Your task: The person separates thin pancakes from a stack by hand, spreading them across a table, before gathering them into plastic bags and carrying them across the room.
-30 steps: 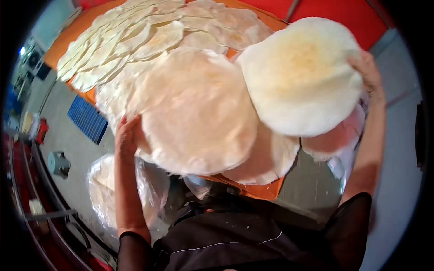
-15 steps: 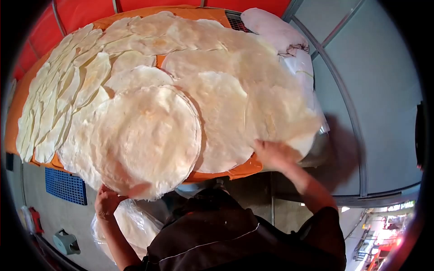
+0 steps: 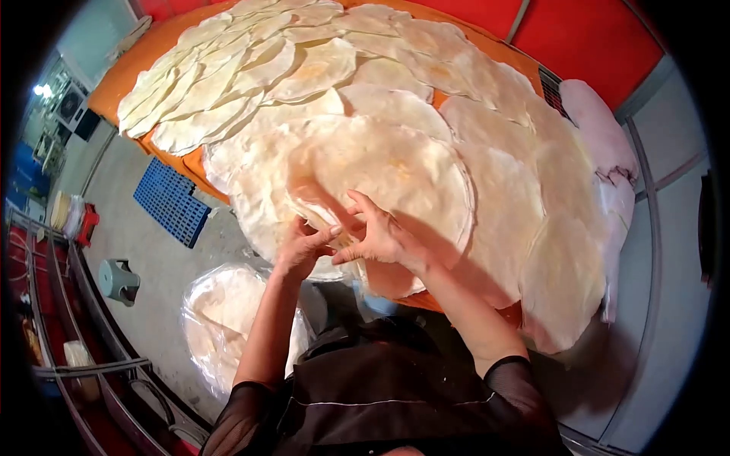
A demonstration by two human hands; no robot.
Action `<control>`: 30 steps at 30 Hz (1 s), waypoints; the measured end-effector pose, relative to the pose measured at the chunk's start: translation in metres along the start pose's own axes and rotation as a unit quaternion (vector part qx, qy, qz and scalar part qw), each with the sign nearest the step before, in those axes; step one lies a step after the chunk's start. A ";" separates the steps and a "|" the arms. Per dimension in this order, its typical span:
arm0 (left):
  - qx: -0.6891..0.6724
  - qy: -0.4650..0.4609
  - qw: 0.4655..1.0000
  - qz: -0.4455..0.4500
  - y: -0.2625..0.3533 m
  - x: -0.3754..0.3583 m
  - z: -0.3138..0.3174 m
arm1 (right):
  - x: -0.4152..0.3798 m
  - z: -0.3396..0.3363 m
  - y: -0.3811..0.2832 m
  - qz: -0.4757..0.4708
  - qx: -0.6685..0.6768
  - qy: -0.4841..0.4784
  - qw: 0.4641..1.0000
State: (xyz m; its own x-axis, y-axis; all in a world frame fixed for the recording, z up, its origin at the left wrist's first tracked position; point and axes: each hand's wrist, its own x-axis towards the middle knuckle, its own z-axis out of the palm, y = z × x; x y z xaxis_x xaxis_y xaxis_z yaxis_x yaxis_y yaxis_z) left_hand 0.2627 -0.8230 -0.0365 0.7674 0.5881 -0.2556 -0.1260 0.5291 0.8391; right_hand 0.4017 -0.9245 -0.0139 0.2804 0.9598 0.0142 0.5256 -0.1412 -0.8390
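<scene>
A stack of large, round, thin flatbreads (image 3: pixel 411 175) lies at the front edge of the orange-covered table. My left hand (image 3: pixel 300 247) is at the stack's near left edge, fingers curled round a slightly lifted rim of flatbread. Just right of it, my right hand (image 3: pixel 376 232) is over the same edge with its thumb and fingers spread; nothing shows between them. Many overlapping flatbreads (image 3: pixel 205 99) cover the table behind and to the left, and more lie (image 3: pixel 563 273) on the right.
Below the table on the left, a clear plastic bag of flatbreads (image 3: pixel 224 319) is on the floor. A blue plastic grid (image 3: pixel 171 201) and a grey-green stool (image 3: pixel 119 282) are further left. A pinkish-white bundle (image 3: pixel 601 133) lies at the table's right end.
My right hand has moved left from the right-hand flatbreads to beside my left hand. The near rim of the stack is now lifted a little. The view has turned left.
</scene>
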 end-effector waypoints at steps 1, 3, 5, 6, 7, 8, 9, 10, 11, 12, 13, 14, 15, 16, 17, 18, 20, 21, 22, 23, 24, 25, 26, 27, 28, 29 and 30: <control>-0.017 -0.027 0.999 0.006 0.000 0.001 0.001 | 0.004 0.004 0.007 0.024 0.095 -0.031 0.995; -0.006 -0.020 1.000 -0.001 -0.005 0.003 -0.009 | 0.010 0.005 0.019 0.078 0.280 -0.092 0.953; -0.006 -0.013 1.000 -0.002 -0.009 0.001 -0.016 | 0.011 0.008 0.034 0.067 0.339 -0.100 0.933; -0.011 -0.011 1.000 0.002 -0.008 -0.001 -0.015 | 0.009 0.006 0.034 0.097 0.345 -0.104 0.928; -0.015 -0.009 1.000 0.007 -0.008 -0.002 -0.015 | 0.008 0.005 0.033 0.125 0.350 -0.108 0.922; 0.025 0.022 0.999 0.019 -0.011 -0.002 -0.014 | 0.008 0.009 0.035 0.136 0.329 -0.083 0.931; 0.088 0.071 0.994 0.010 -0.013 -0.004 -0.017 | 0.007 0.015 0.038 0.144 0.306 -0.058 0.939; 0.148 0.117 0.982 0.001 -0.015 -0.008 -0.021 | 0.007 0.024 0.039 0.101 0.323 -0.053 0.939; 0.209 0.150 0.966 -0.002 -0.015 -0.004 -0.023 | 0.001 0.030 0.033 0.016 0.310 -0.033 0.950; 0.172 0.182 0.968 0.007 -0.019 -0.001 -0.022 | 0.000 0.033 0.027 0.031 0.155 -0.071 0.985; 0.136 0.208 0.969 0.014 -0.026 -0.002 -0.026 | 0.006 0.031 0.024 0.069 0.099 -0.084 0.989; 0.094 0.196 0.975 0.050 -0.039 0.003 -0.038 | 0.012 0.029 0.020 0.105 0.042 -0.101 0.989; 0.040 0.198 0.978 0.053 -0.039 -0.001 -0.038 | 0.019 0.020 0.020 0.150 0.092 -0.104 0.979; 0.005 0.248 0.969 0.000 -0.047 0.003 -0.049 | 0.026 0.011 0.048 0.160 0.294 -0.105 0.936; 0.022 0.187 0.982 0.018 -0.045 -0.004 -0.048 | 0.037 0.000 0.076 0.156 0.485 -0.108 0.854; 0.089 0.156 0.982 0.058 -0.052 -0.006 -0.054 | 0.039 -0.034 0.069 0.170 0.537 -0.126 0.817; 0.104 0.170 0.973 0.114 -0.059 -0.007 -0.050 | 0.054 -0.118 0.073 0.171 0.588 -0.160 0.774; 0.125 0.184 0.971 0.089 -0.056 -0.008 -0.044 | 0.068 -0.158 0.087 0.162 0.589 -0.176 0.772; 0.089 0.191 0.974 0.084 -0.061 -0.006 -0.047 | 0.087 -0.207 0.108 0.169 0.567 -0.174 0.787; 0.055 0.198 0.975 0.079 -0.066 -0.005 -0.053 | 0.102 -0.266 0.130 0.126 0.432 -0.059 0.891; 0.048 0.219 0.971 0.080 -0.069 -0.004 -0.055 | 0.117 -0.324 0.151 0.122 0.255 0.062 0.957; 0.041 0.241 0.966 0.081 -0.072 -0.005 -0.057 | 0.123 -0.385 0.130 0.074 0.213 0.048 0.973; 0.052 0.233 0.970 0.054 -0.072 -0.003 -0.065 | 0.128 -0.446 0.109 0.026 0.171 0.039 0.984; 0.139 0.162 0.970 0.120 -0.056 -0.013 -0.040 | 0.113 -0.473 0.056 0.058 0.071 0.091 0.992; 0.143 0.192 0.957 0.163 -0.068 -0.011 -0.052 | 0.118 -0.508 0.039 0.040 -0.233 0.167 0.957; 0.146 0.220 0.942 0.207 -0.089 -0.016 -0.079 | 0.120 -0.541 0.041 -0.031 -0.270 0.206 0.940; 0.178 0.208 0.934 0.231 -0.108 -0.023 -0.114 | 0.114 -0.550 0.026 -0.013 -0.301 0.261 0.917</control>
State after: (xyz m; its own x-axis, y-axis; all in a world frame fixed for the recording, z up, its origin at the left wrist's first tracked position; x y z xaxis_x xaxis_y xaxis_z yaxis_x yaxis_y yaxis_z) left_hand 0.1866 -0.8240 -0.1757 0.3627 0.9292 0.0713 -0.1095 -0.0335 0.9934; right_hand 0.8885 -0.9524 0.2654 0.5257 0.7400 0.4195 0.8414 -0.3799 -0.3844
